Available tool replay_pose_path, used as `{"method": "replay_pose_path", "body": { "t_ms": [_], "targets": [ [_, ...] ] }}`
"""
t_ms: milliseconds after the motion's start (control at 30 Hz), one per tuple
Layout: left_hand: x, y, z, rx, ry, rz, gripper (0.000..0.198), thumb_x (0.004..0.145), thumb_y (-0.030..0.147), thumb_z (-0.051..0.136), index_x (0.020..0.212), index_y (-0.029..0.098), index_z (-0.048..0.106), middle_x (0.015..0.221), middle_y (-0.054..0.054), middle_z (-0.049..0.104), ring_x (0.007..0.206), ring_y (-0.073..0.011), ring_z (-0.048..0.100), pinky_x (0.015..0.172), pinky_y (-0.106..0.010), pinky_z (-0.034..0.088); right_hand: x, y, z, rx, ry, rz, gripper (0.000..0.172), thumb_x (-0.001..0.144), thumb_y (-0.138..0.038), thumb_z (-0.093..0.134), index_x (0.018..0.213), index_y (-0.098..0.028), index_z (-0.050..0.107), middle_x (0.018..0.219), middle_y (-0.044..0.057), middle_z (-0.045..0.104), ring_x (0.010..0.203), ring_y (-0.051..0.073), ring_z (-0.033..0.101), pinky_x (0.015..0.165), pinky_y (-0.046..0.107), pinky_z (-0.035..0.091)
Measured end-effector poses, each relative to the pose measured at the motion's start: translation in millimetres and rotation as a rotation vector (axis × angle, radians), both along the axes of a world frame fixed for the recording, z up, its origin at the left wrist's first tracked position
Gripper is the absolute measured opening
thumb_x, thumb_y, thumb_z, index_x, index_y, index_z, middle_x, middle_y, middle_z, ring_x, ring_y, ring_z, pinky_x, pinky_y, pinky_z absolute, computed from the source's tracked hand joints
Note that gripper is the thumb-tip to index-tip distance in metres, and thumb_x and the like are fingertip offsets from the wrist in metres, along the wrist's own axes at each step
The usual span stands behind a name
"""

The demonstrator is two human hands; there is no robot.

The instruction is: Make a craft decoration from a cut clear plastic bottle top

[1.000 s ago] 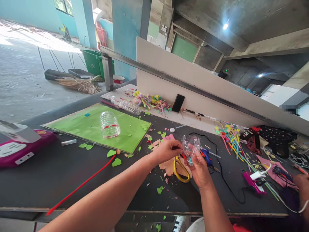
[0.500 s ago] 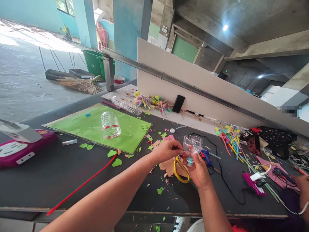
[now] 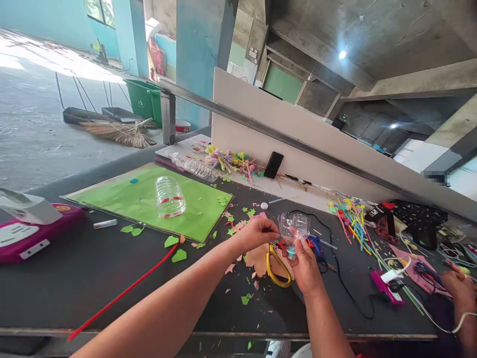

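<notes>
The cut-off top of a clear plastic bottle [image 3: 294, 224] is held upside down over the table, its neck with a teal cap pointing down. My right hand [image 3: 307, 266] has its fingers wrapped around the neck end. At the left side of the bottle top, my left hand [image 3: 260, 234] is closed in a pinch; whatever its fingertips hold is too small to make out. Yellow-handled scissors [image 3: 273, 268] lie just below the hands on peach foam sheet scraps [image 3: 257, 259]. Behind my right hand is a blue glue gun [image 3: 316, 247], partly hidden.
A clear bottle piece [image 3: 170, 197] rests on a green sheet [image 3: 122, 199] at left. Nearby lie a red fuzzy stick [image 3: 128, 287] and a purple power strip [image 3: 70, 221]. A phone [image 3: 273, 164] leans against the white divider [image 3: 298, 134]. Another person's hand [image 3: 460, 288] is at far right.
The view has shifted slightly. My hands and the bottle top keep nearly the same pose. At far right, the other person's hand has come further into view.
</notes>
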State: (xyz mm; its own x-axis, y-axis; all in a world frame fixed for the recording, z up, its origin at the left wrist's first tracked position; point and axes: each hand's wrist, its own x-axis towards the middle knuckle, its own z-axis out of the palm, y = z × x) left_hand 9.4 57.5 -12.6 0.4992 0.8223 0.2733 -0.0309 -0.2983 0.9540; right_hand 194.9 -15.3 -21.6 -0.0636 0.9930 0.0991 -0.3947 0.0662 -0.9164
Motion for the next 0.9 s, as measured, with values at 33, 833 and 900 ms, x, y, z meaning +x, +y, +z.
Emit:
{"method": "replay_pose_path", "body": {
  "t_ms": [33,833,900],
  "targets": [
    [0,-1,1.6,-0.004,0.001,-0.005,0.016,0.075,0.029,0.068,0.078,0.014,0.066,0.07,0.0,0.062,0.067,-0.0121,0.054,0.064,-0.023,0.041,0,-1,-0.3,0.011,-0.025,-0.003,0.04,0.091,-0.04,0.064,0.129,-0.028,0.059,0.099,0.001,0.072,0.074,0.011,0.061,0.08,0.026,0.052],
    [-5,-16,15.1,0.107,-0.074,-0.253,0.056,0.071,0.024,0.08,0.114,0.018,0.046,0.1,-0.004,0.059,0.087,-0.0165,0.059,0.078,-0.031,0.048,8,3,-13.7,0.249,-0.151,-0.019,0.066,0.077,-0.046,0.078,0.137,-0.035,0.051,0.141,0.006,0.055,0.124,0.027,0.055,0.109,0.049,0.041],
    [-2,-17,12.6,0.111,-0.094,-0.209,0.062,0.069,0.024,0.081,0.116,0.02,0.042,0.101,-0.005,0.058,0.087,-0.0167,0.059,0.077,-0.031,0.049,5,3,-14.8,0.241,-0.142,-0.013,0.066,0.077,-0.047,0.077,0.137,-0.036,0.051,0.144,0.006,0.053,0.127,0.028,0.053,0.11,0.051,0.039]
  ]
}}
